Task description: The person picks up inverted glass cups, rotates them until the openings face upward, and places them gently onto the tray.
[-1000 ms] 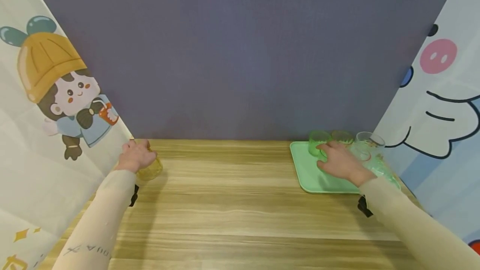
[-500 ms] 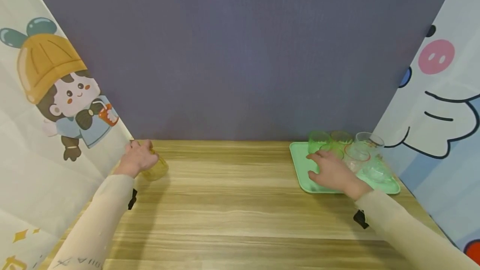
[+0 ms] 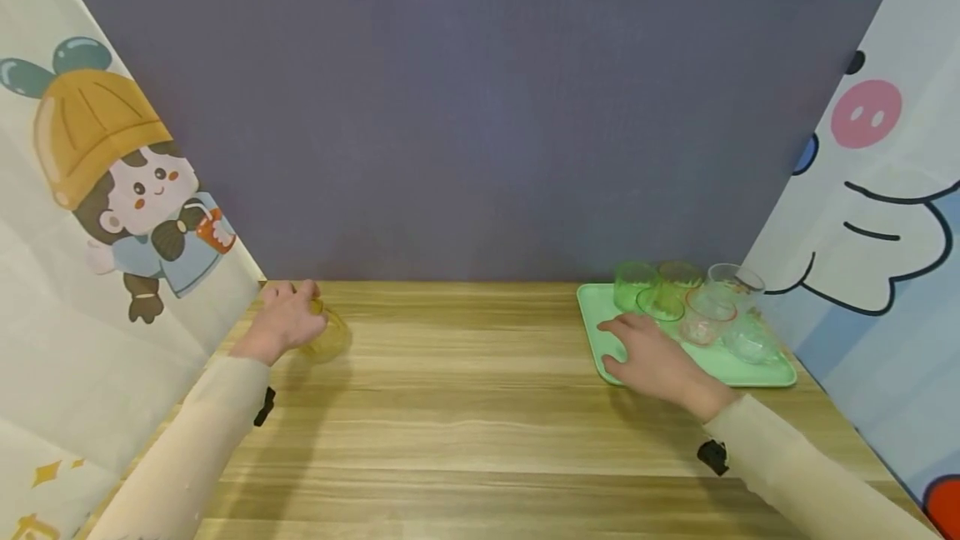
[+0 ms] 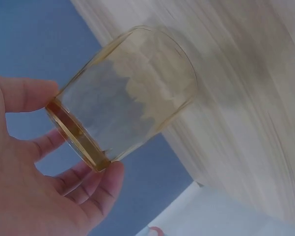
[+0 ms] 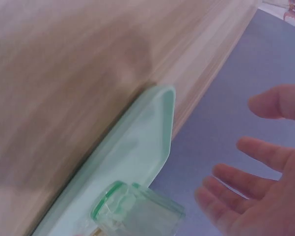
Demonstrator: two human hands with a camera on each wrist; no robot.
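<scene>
My left hand (image 3: 294,317) grips a yellow-tinted glass (image 3: 331,337) at the far left of the wooden table, near the back corner. In the left wrist view the thumb and fingers (image 4: 99,186) pinch the rim of the yellow glass (image 4: 130,91), which is tilted over the table. My right hand (image 3: 643,350) is spread palm down over the near left part of a light green tray (image 3: 597,309) and holds nothing. In the right wrist view its fingers (image 5: 250,150) are straight and apart, away from the tray (image 5: 137,147) and a green cup (image 5: 132,212).
Several small cups stand on the tray's far and right side: two green cups (image 3: 633,282), a pink-rimmed one (image 3: 707,317) and clear ones (image 3: 737,280). A grey-purple wall (image 3: 480,107) closes the back; cartoon-printed curtains (image 3: 90,215) hang at both sides.
My right hand has drawn back from the green cup toward the tray's near left corner. My left hand has shifted the yellow glass slightly rightward.
</scene>
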